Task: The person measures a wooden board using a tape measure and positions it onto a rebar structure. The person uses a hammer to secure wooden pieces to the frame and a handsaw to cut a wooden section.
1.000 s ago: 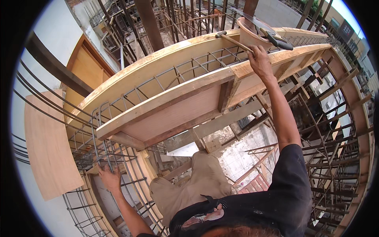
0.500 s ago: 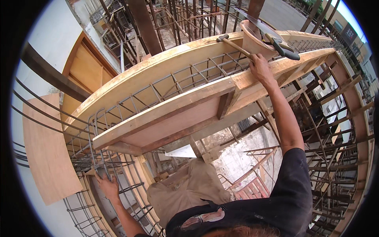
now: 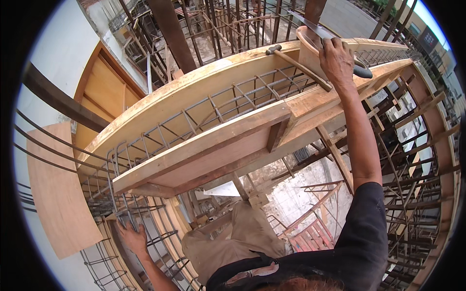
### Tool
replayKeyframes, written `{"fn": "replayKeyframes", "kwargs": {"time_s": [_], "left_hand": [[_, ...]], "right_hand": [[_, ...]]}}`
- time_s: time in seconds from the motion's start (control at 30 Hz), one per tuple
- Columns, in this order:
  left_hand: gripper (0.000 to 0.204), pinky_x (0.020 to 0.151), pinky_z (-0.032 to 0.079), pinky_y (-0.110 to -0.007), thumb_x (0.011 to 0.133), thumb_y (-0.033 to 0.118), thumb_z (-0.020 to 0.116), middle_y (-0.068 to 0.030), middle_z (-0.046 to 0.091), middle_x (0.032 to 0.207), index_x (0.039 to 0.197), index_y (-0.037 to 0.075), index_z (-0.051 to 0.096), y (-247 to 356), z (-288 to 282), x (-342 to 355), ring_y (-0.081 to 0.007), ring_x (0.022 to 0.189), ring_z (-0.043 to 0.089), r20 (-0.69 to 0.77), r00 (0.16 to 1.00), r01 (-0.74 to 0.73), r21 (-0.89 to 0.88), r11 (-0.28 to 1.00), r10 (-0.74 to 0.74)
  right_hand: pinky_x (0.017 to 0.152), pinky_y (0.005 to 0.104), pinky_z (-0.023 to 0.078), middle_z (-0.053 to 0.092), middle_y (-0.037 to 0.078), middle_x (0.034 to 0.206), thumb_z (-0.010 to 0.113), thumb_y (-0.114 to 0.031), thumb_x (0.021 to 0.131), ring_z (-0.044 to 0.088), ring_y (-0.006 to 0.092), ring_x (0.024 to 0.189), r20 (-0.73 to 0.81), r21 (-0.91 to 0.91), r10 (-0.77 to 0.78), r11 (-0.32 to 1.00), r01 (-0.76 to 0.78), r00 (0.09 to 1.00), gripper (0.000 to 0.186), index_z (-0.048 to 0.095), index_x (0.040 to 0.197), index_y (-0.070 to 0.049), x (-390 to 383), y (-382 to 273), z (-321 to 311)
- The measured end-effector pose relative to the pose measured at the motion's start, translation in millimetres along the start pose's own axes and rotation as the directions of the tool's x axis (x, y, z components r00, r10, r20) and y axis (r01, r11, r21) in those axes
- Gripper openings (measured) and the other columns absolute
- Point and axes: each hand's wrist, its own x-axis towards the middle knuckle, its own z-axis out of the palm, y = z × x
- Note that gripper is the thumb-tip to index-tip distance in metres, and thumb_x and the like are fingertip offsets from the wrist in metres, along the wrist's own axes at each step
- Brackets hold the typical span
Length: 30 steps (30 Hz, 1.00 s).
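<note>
My right hand (image 3: pixel 336 63) is over the mouth of a tan bucket (image 3: pixel 308 57), fingers curled down beside a handsaw (image 3: pixel 363 71). The saw lies across the bucket, its blade pointing away and its dark handle partly behind my hand. What my fingertips grip there is hidden. A hammer (image 3: pixel 303 69) with a wooden handle spans the curved formwork, its head on the far board and its handle end on the near one. At the lower left my left hand (image 3: pixel 133 238) rests with fingers spread by the steel rebar (image 3: pixel 154 220).
A rebar cage (image 3: pixel 213 107) runs inside the wooden formwork (image 3: pixel 204 140). A thin plywood sheet (image 3: pixel 60 189) leans at the left under bent bars. Below me lie a lower floor (image 3: pixel 296 199) and a reddish slatted piece (image 3: pixel 310 237). Props and scaffolding (image 3: pixel 407 208) stand at the right.
My right hand has let go of the hammer's handle, leaving it lying across the formwork, and has moved up to the bucket and saw. The saw's handle has shifted slightly. My left hand stays about where it was.
</note>
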Motion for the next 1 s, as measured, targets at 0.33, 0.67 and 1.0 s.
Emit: {"fn": "replayKeyframes", "kwargs": {"time_s": [0.33,0.67,1.0], "left_hand": [[0.050,0.104,0.046,-0.054,0.081,0.026,0.075,-0.0242,0.036,0.158,0.121,-0.002,0.064,14,2,3,-0.0478,0.133,0.047,0.031,0.999,-0.008,0.065,0.998,0.006],[0.054,0.107,0.044,-0.053,0.081,0.029,0.076,-0.0259,0.038,0.156,0.122,-0.003,0.063,4,4,3,-0.0460,0.134,0.046,0.003,1.000,-0.002,0.015,1.000,0.002],[0.040,0.110,0.039,-0.053,0.089,0.019,0.071,-0.0237,0.051,0.143,0.125,0.002,0.063,104,-50,19,-0.0425,0.135,0.047,-0.452,0.850,-0.442,-0.332,0.833,0.271]], "right_hand": [[0.096,0.0573,0.044,0.075,0.020,0.101,0.059,-0.048,0.094,0.069,0.0381,0.103,0.377,-0.074,0.308,0.950,-0.303,0.874,0.048,0.077,0.094,-0.004,-8,89,19],[0.089,0.0511,0.045,0.070,0.021,0.087,0.063,-0.038,0.096,0.067,0.0367,0.090,0.106,0.328,-0.110,0.942,0.069,0.988,0.041,0.069,0.085,0.001,-80,-64,-42],[0.087,0.0504,0.048,0.064,0.018,0.099,0.068,-0.046,0.092,0.062,0.0360,0.098,0.148,0.533,-0.106,0.846,0.011,0.983,0.044,0.072,0.100,-0.003,-77,-101,-31]]}}
